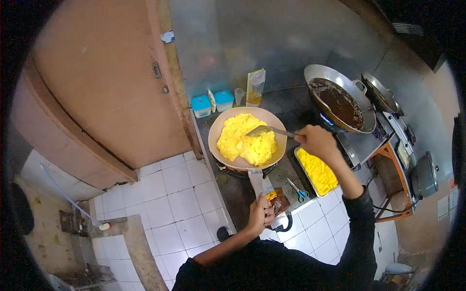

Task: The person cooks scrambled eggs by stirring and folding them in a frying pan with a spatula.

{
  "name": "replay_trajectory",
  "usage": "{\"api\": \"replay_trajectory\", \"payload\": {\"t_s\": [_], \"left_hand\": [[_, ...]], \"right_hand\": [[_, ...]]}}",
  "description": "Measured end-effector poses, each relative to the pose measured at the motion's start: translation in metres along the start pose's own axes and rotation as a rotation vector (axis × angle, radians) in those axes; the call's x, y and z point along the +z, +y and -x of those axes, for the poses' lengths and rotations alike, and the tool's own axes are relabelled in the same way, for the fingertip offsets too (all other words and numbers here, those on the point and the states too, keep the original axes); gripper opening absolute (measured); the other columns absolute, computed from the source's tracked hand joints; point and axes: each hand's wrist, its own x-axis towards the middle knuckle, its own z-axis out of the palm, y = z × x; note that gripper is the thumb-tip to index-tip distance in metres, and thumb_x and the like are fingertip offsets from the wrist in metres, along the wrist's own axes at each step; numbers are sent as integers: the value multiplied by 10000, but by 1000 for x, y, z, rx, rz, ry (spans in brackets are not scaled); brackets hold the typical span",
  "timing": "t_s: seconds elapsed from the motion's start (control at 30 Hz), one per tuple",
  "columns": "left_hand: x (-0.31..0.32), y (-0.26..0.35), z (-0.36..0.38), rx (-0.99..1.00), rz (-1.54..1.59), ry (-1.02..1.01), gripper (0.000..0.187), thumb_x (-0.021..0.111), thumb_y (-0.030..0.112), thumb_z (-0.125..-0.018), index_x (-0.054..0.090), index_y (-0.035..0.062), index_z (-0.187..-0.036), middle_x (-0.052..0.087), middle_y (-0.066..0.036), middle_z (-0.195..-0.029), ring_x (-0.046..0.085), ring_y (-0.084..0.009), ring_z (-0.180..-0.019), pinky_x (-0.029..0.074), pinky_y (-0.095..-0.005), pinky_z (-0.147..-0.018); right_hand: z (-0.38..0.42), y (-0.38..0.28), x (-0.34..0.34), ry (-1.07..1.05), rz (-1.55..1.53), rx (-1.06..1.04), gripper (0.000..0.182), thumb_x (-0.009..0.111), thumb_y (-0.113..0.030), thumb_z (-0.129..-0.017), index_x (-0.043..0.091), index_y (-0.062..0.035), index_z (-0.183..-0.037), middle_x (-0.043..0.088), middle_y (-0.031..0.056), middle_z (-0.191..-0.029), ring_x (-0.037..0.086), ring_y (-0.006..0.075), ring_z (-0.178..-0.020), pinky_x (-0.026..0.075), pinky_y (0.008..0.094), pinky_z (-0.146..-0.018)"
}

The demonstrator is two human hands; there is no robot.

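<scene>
Yellow scrambled eggs (238,140) fill much of a light-coloured frying pan (217,127) on the stove. My left hand (261,213) is closed around the pan's pale handle (256,183). In my right hand (318,140) is a metal spatula (276,129), its blade resting in the eggs. To the right of the pan, partly behind my right forearm, a tray (310,180) holds more yellow egg. Blue-handled scissors (299,191) and a brown and yellow packet (279,201) lie near my left hand.
A large wok (313,72) of dark bubbling liquid stands over a blue flame at the back right, with another pan (376,87) beside it. Blue-lidded containers (201,105), a clear cup (239,95) and an upright pouch (255,87) line the wall. A closed door (107,72) is at left.
</scene>
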Motion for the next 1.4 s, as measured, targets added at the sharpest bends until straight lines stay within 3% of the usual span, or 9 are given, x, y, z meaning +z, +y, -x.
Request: {"api": "replay_trajectory", "payload": {"t_s": [0.2, 0.27, 0.33, 0.57, 0.63, 0.8, 1.0, 1.33, 1.4], "left_hand": [[13, -17, -13, -3, 6, 7, 381, 407, 516, -866, 385, 145, -783, 287, 59, -491, 263, -68, -334, 180, -240, -317], [24, -21, -12, 70, 74, 59, 361, 431, 497, -859, 387, 152, -761, 287, 62, -486, 265, -73, -332, 180, -245, -313], [26, -33, -23, 97, 65, 63, 343, 440, 481, -858, 394, 156, -758, 300, 61, -485, 270, -81, -333, 183, -251, -309], [20, -44, -33, 168, 141, -39, 307, 410, 420, -899, 377, 148, -760, 363, 33, -509, 307, -94, -340, 223, -240, -301], [27, -40, -25, 133, 68, 83, 315, 408, 440, -896, 394, 145, -783, 365, 31, -508, 310, -100, -338, 225, -243, -298], [19, -47, -36, 123, 201, -14, 318, 399, 444, -896, 407, 143, -794, 364, 30, -506, 312, -110, -332, 228, -250, -297], [18, -42, -37, 96, 165, -23, 324, 412, 465, -878, 401, 153, -793, 343, 29, -490, 309, -118, -330, 216, -263, -298], [26, -43, -31, 169, 67, 50, 345, 394, 464, -891, 368, 139, -778, 336, 25, -486, 285, -99, -323, 191, -251, -297], [25, -44, -32, 146, 73, 68, 349, 396, 469, -889, 368, 139, -780, 333, 26, -484, 278, -97, -320, 188, -251, -295]], "right_hand": [[41, -16, 0, -99, 341, -45, 173, 529, -199, -756, 650, -76, -766, 629, 169, -726, 633, 333, -688, 510, 431, -631], [49, -9, 70, -166, 181, -81, 167, 517, -160, -744, 627, -60, -821, 629, 178, -757, 636, 322, -689, 514, 424, -615], [60, -41, 84, -101, 71, -11, 225, 510, -179, -770, 602, -116, -965, 620, 182, -758, 621, 329, -701, 491, 453, -603], [19, -47, 150, 188, -125, 101, 365, 507, -144, -767, 551, -136, -1129, 606, 196, -716, 604, 357, -649, 488, 460, -593], [11, -42, 152, 235, -107, 127, 367, 513, -146, -764, 555, -137, -1129, 607, 195, -718, 605, 354, -648, 489, 459, -594], [-9, -56, 126, 296, -175, 185, 317, 533, -137, -744, 594, -123, -1054, 610, 179, -724, 606, 348, -664, 486, 457, -593], [-12, -54, 137, 60, -138, -108, 197, 563, -150, -710, 624, -76, -882, 613, 160, -760, 606, 336, -739, 485, 439, -651], [34, -20, 28, 112, -163, -17, 204, 505, -137, -733, 615, 14, -816, 604, 238, -764, 600, 389, -761, 493, 452, -685], [4, -4, 54, 87, -158, 207, 227, 545, -191, -759, 625, -30, -897, 601, 215, -890, 587, 396, -806, 468, 463, -729]]}}
